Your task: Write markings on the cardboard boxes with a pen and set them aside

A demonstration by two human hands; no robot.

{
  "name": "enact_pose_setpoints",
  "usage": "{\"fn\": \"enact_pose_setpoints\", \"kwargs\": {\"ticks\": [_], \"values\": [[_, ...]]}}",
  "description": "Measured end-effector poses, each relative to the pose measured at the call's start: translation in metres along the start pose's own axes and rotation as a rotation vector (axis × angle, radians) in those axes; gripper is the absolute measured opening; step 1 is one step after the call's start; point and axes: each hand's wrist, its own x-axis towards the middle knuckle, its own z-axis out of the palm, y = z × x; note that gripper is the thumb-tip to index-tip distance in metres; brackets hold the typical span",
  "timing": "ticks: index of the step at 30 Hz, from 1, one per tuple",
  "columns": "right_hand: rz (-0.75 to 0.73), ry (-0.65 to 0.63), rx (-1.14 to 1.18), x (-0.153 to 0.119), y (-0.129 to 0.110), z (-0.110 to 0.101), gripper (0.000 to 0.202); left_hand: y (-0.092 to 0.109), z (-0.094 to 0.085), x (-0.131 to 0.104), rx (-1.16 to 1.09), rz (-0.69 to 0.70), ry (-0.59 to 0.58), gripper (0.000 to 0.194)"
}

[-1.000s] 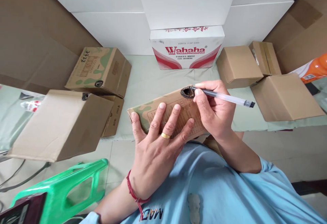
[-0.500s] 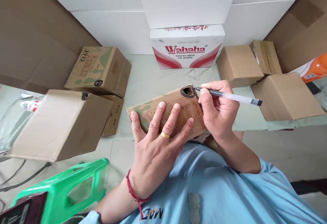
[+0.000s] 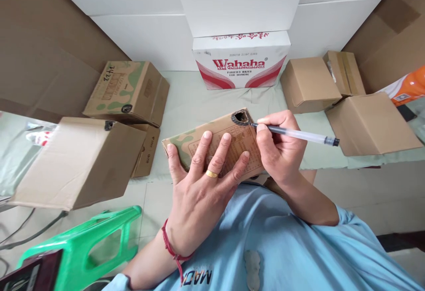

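A brown cardboard box [image 3: 237,138] with green blotches and printed text lies tilted at the table's near edge. My left hand [image 3: 202,180] rests across its upper face with the fingers spread, pressing on it. Between the thumb and fingers of my right hand [image 3: 282,149] is a pen [image 3: 299,134] with a clear barrel and black end. Its tip touches the dark inked border round a hole [image 3: 242,116] at the box's far right corner. My right palm side is close against the box's right edge.
A white Wahaha carton [image 3: 242,63] stands at the back. Brown boxes sit left [image 3: 128,89] and right [image 3: 310,83], with an open-flapped box [image 3: 76,162] nearer on the left. A green plastic stool [image 3: 79,246] stands on the floor at lower left.
The pen tip has moved down and slightly left, from the hole's right corner to its lower border. My left hand stays on the box.
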Motion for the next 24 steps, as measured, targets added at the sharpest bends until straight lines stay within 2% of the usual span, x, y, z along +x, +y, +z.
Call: {"fn": "enact_pose_setpoints", "kwargs": {"ticks": [4,8,10,12,14,16,18,21,24], "values": [[0.022,-0.022,0.058,-0.003,0.002,-0.003,0.011,0.001,0.001,0.0,0.0,-0.007,0.02,0.058],[0.082,0.102,0.033,-0.001,0.027,-0.025,0.021,-0.006,-0.001,0.0,-0.013,-0.007,-0.002,0.064],[0.077,0.124,-0.103,-0.003,0.048,-0.051,0.025,-0.015,-0.004,0.001,-0.022,-0.016,-0.013,0.066],[0.049,0.085,-0.353,-0.01,0.071,-0.084,0.027,-0.027,-0.007,0.004,-0.024,-0.04,-0.027,0.068],[0.046,-0.007,-0.607,-0.023,0.092,-0.122,0.024,-0.04,-0.01,0.009,-0.025,-0.071,-0.049,0.067],[0.066,-0.115,-0.765,-0.04,0.111,-0.158,0.026,-0.052,-0.012,0.017,-0.037,-0.101,-0.081,0.068],[0.143,-0.211,-0.907,-0.058,0.127,-0.188,0.031,-0.06,-0.012,0.028,-0.055,-0.122,-0.119,0.071],[0.253,-0.29,-1.014,-0.08,0.147,-0.214,0.036,-0.067,-0.011,0.045,-0.066,-0.118,-0.183,0.072],[0.336,-0.355,-1.036,-0.089,0.161,-0.223,0.04,-0.076,-0.012,0.06,-0.065,-0.079,-0.271,0.078]]}}
